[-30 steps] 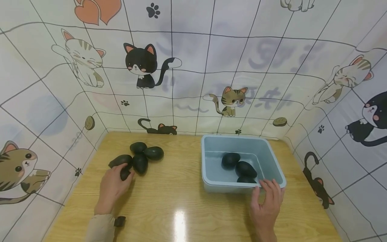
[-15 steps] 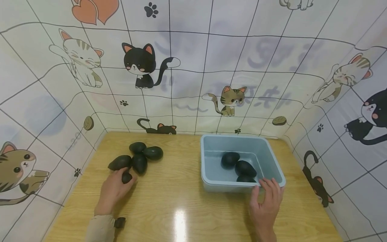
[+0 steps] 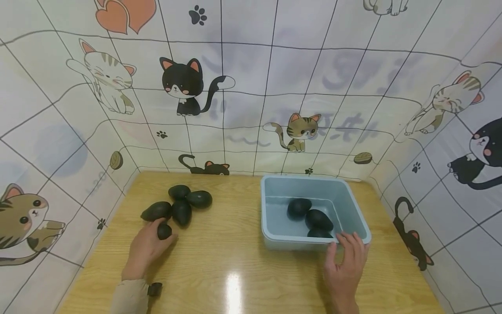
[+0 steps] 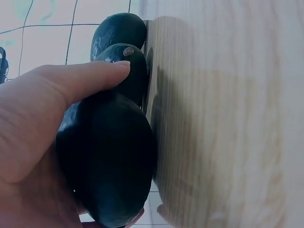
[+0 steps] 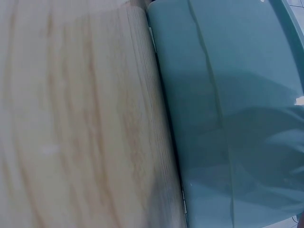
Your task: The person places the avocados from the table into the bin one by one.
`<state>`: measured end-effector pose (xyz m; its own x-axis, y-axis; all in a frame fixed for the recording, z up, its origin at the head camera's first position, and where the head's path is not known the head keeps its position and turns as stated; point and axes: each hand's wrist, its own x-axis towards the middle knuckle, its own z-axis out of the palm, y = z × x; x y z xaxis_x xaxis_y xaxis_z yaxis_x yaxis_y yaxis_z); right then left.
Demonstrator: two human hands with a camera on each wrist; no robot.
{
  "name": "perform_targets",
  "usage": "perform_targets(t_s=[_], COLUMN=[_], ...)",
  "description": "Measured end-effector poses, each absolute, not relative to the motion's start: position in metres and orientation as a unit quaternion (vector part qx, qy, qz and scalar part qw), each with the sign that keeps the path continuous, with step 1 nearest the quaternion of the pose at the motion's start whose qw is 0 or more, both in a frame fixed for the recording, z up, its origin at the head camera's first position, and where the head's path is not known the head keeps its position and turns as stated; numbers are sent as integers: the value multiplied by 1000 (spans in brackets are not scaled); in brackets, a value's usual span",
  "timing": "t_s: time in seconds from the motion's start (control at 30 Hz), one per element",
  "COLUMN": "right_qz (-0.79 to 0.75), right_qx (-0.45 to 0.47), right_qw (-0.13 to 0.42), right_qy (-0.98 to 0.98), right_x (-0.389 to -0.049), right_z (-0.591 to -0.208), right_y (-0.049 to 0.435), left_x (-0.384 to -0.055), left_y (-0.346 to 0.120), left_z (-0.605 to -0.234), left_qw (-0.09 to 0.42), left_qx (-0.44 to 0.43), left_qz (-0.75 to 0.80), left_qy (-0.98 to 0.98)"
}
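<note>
a yellowish wooden table point(image 3: 223, 235) is bearing a rectangular light-blue plastic box point(image 3: 274, 211) right of centre. at lower right, the right hand point(image 3: 347, 268) is touching the box's near rim, thumb and fingers apart; at lower left, the left hand point(image 3: 145, 247) is clamping its fingers on a dark green oval fruit point(image 3: 164, 231).

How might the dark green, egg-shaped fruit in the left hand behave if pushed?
The dark green, egg-shaped fruit would probably roll, given its rounded sides. Its shiny skin may be slippery. It's likely firm: no dents show.
</note>
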<state>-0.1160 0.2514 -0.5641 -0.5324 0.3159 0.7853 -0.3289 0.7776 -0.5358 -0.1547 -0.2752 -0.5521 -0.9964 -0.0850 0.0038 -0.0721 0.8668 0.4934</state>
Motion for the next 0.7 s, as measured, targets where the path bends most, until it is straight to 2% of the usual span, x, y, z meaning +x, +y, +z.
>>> perform_targets(t_s=[0.7], right_qz=[333], right_qx=[-3], right_qw=[476], right_qy=[-814], right_x=[-115], right_z=[-561], right_y=[249], left_x=[-154], left_y=[-273], left_z=[-548], left_qw=[21], left_qx=[56], left_qz=[-258], left_qy=[-964])
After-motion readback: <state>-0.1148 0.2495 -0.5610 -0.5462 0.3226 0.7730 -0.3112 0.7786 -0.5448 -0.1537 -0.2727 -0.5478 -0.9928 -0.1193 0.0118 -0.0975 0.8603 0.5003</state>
